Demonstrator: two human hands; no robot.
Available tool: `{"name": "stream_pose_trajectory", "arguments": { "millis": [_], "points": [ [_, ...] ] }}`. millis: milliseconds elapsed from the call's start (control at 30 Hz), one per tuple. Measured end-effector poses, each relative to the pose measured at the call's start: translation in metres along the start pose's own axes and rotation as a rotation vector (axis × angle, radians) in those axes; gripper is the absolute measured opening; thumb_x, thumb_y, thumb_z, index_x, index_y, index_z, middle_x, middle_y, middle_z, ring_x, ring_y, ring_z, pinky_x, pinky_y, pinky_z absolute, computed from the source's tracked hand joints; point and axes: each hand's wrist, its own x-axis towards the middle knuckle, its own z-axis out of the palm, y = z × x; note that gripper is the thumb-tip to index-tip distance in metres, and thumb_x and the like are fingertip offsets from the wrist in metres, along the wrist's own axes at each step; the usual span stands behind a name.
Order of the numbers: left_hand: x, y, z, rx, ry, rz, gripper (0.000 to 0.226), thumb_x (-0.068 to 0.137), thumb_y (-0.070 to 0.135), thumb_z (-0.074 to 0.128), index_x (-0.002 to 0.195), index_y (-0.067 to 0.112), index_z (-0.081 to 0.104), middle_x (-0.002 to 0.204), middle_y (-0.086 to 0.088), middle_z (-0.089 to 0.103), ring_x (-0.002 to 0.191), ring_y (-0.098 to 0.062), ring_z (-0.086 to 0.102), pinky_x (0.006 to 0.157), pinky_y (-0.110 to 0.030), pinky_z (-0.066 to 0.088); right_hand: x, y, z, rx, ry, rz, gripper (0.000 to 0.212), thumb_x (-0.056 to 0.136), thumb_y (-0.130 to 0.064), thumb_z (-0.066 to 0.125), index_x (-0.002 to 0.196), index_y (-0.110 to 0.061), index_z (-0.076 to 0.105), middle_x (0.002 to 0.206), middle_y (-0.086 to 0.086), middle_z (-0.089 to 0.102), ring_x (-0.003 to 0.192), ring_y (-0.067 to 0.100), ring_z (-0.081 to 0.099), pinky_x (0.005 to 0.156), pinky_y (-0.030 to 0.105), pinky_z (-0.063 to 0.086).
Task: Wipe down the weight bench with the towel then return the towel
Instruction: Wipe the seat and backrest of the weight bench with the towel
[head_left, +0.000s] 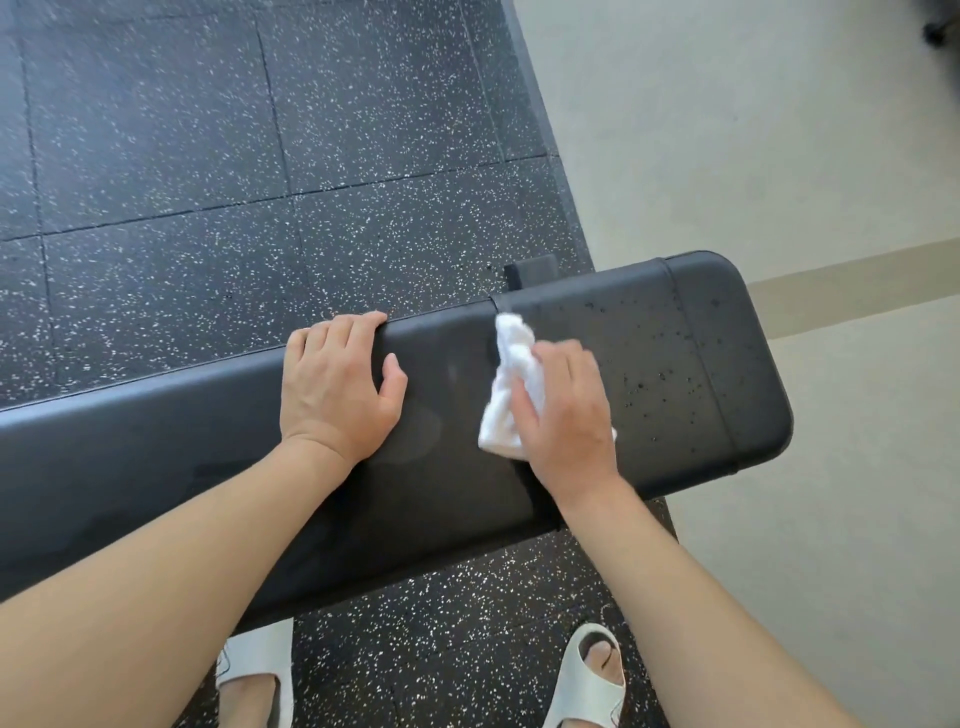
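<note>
My left hand (337, 387) lies flat, steadying the weight bench (156, 447); my right hand (563, 410) presses the bunched white towel (511, 364) down. Water droplets (670, 364) lie just beyond my right hand, along the bench's length, toward its end.

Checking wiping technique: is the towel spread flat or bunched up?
Bunched: the towel sits crumpled under the right hand on the bench.
</note>
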Motion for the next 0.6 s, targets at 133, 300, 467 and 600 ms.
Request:
{"name": "stream_pose_trajectory", "arguments": {
  "millis": [133,300,467,600],
  "points": [
    [0.000,0.000,-0.001,-0.003,-0.007,-0.010,0.051,0.093,0.040,0.045,0.136,0.016,0.058,0.125,-0.006,0.065,0.115,-0.032,0.056,0.111,-0.047,0.036,-0.095,0.011,-0.030,0.084,-0.154,-0.021,0.025,0.100,-0.026,0.063,0.120,-0.011,0.058,0.113,0.002,0.056,0.095,0.021,0.053,0.082,0.041,0.054],
    [0.001,-0.002,0.000,0.003,-0.014,-0.009,0.050,0.093,0.040,0.046,0.135,0.016,0.059,0.125,-0.005,0.065,0.115,-0.031,0.056,0.111,-0.047,0.037,-0.075,0.023,-0.022,0.052,-0.148,-0.118,0.023,0.098,-0.024,0.061,0.115,-0.010,0.055,0.105,0.008,0.057,0.088,0.026,0.054,0.076,0.044,0.053],
    [0.002,-0.002,0.001,0.001,-0.028,-0.010,0.050,0.093,0.040,0.046,0.136,0.017,0.058,0.125,-0.004,0.065,0.115,-0.030,0.056,0.111,-0.046,0.036,0.044,0.004,0.025,0.030,-0.022,-0.086,0.024,0.089,-0.015,0.066,0.108,-0.001,0.061,0.098,0.016,0.058,0.085,0.035,0.054,0.076,0.047,0.050],
    [0.002,-0.001,0.000,0.007,-0.032,-0.016,0.050,0.093,0.040,0.046,0.136,0.017,0.058,0.126,-0.005,0.065,0.115,-0.031,0.056,0.111,-0.047,0.036,0.109,-0.009,0.046,0.002,-0.038,-0.059,0.030,0.090,-0.028,0.049,0.097,-0.001,0.060,0.095,0.017,0.059,0.083,0.036,0.055,0.074,0.048,0.050]
  ]
}}
